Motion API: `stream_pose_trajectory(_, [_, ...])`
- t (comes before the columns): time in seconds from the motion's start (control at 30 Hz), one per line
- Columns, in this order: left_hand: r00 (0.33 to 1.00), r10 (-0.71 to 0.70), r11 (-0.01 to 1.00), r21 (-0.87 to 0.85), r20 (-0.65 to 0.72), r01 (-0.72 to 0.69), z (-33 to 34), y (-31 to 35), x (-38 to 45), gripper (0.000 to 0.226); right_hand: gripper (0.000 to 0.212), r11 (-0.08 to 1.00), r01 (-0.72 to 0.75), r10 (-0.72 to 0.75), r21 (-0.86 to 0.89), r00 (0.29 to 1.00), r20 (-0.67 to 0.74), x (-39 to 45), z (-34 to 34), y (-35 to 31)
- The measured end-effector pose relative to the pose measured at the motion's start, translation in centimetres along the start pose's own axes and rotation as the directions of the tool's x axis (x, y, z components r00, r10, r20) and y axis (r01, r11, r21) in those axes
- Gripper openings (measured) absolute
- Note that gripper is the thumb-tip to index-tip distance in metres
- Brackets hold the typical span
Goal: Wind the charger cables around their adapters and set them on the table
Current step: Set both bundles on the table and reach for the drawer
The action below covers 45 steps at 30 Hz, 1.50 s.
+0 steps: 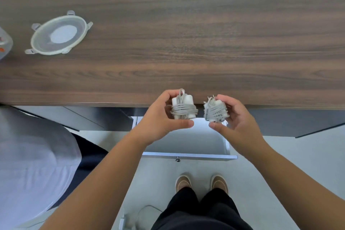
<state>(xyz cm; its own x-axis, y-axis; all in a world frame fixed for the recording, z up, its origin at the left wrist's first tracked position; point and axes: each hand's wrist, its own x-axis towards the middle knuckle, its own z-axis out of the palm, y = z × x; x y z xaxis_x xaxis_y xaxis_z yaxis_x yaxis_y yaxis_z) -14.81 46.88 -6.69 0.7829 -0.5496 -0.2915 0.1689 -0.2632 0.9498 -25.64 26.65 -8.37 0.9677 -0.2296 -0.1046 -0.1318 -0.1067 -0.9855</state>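
Below the table's [186,43] near edge, centre of frame, two hands are raised side by side over an open white drawer [186,142]. Left hand [158,117] grasps a white adapter [183,107] with grey cable wound round its middle; fingers curl over the top, thumb closes underneath. A short loop of cable sticks up at the top of this bundle. Right hand [237,117] grasps a second adapter [214,111], also wrapped in grey cable, turns crossing less neatly; metal prongs show at its upper end. Thumb under, fingers behind.

Both bundles are held in the air, just beside each other but apart, at the table's front edge. Neither rests on the wood. Upper part of each bundle overlaps the tabletop in the picture; lower part hangs over the drawer.

Drawer front shows a small knob [177,159]. Brown shoes [201,183] and dark trousers below it, lower centre.

Upper left of frame: round clear lid [58,32] with clip tabs lies flat on the table, well apart from the hands. A clear container [4,43] is cut off at the left edge.

Bottom of frame: another white charger with loose cable [130,218] lies on the floor.
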Motion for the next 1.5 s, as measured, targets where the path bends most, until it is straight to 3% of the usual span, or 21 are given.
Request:
stream_pose_trajectory(0.13, [0.993, -0.105, 0.993, 0.057, 0.051, 0.102, 1.6, -3.4, -1.4, 0.073, 0.063, 0.984, 0.026, -0.027, -0.175, 1.000, -0.002, -1.2, -0.4, 3.4])
stream_pose_trajectory(0.33, [0.948, -0.305, 0.947, 0.136, 0.091, 0.292, 4.4, -10.3, -0.1, 0.077, 0.058, 0.917, -0.220, 0.216, -0.334, 0.975, -0.050, -0.4, -1.2, 12.2])
stream_pose_trajectory(0.5, [0.927, -0.368, 0.917, 0.194, 0.072, 0.349, 7.4, -17.8, 5.3, 0.078, 0.057, 0.819, -0.393, 0.373, -0.418, 0.918, -0.133, 2.0, -1.3, 19.9])
stream_pose_trajectory(0.73, [0.914, -0.404, 0.829, 0.416, -0.012, 0.372, 10.9, -29.1, 14.9, 0.083, 0.058, 0.665, -0.592, 0.565, -0.455, 0.797, -0.212, 5.8, -1.9, 29.9])
stream_pose_trajectory(1.03, [0.914, -0.401, 0.761, 0.531, -0.067, 0.373, 13.0, -38.4, 18.3, 0.078, 0.054, 0.526, -0.505, 0.597, -0.685, 0.792, -0.126, 8.3, -1.1, 38.5])
stream_pose_trajectory(1.3, [0.888, -0.459, 0.719, 0.572, -0.036, 0.395, 13.8, -43.1, 18.7, 0.079, 0.053, 0.447, -0.383, 0.591, -0.808, 0.805, -0.055, 8.8, 1.3, 43.9])
stream_pose_trajectory(1.5, [0.893, -0.450, 0.677, 0.652, 0.000, 0.341, 14.5, -44.4, 19.4, 0.055, 0.045, 0.405, -0.349, 0.621, -0.845, 0.783, -0.026, 9.8, 1.2, 46.2])
